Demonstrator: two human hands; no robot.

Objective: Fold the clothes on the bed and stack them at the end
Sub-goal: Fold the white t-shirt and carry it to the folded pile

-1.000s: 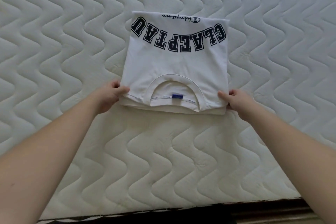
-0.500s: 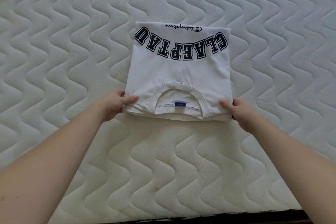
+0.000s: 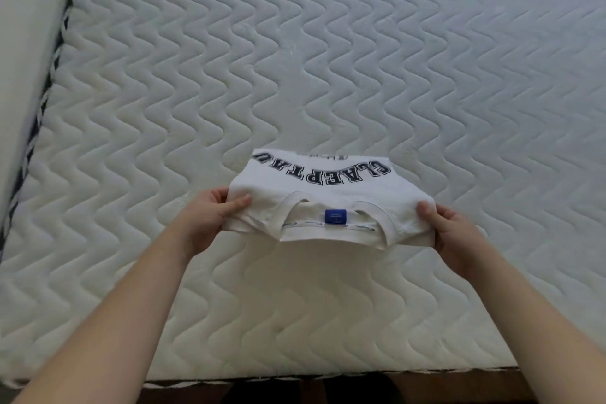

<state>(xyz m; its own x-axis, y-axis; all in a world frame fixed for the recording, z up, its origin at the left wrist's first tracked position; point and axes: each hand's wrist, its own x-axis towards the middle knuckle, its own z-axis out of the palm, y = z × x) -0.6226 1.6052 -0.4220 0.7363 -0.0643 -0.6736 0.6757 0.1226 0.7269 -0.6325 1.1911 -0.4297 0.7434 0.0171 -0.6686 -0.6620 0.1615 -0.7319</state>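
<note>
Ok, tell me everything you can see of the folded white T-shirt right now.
The folded white cotton-looking T-shirt is a compact rectangular bundle of several layers, collar side nearest the camera. Dark navy block letters arc across its far part, upside down from this view. A ribbed round neckline shows a small blue label inside. The left hand and right hand pinch its near corners, thumbs on top. Its near edge seems raised off the white quilted mattress; whether the far edge touches it I cannot tell.
</note>
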